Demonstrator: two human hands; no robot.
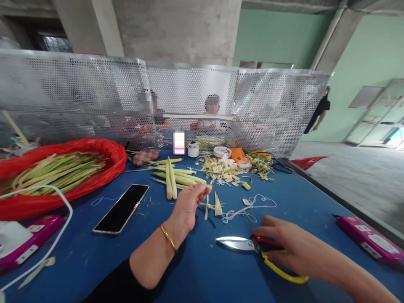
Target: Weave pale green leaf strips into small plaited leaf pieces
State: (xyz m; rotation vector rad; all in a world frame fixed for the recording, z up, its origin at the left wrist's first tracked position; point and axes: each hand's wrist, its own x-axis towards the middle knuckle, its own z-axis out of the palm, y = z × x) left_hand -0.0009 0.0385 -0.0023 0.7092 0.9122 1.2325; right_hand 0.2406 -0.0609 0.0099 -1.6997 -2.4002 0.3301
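Observation:
My left hand (189, 203) is closed, its thumb and fingers pinched at the end of a pale green plant stalk (192, 179) that runs away to the left. Much of the grip is hidden behind the hand itself. Two thicker pale stalks (171, 181) lie side by side just beyond it. Under the fingertips are a cut leaf piece (218, 204) and thin scraps. My right hand (285, 240) is closed around the red and yellow handles of a pair of scissors (236, 243), which lie low over the table, blades together and pointing left.
Tangled white string (249, 209) lies between the hands. Peelings (222, 168) are heaped at the back, near a roll of tape (222, 152). A phone (122, 209) and a red bag of stalks (117, 158) are leftward. Purple power strips (368, 237) flank the table; a perforated metal screen (192, 84) stands behind.

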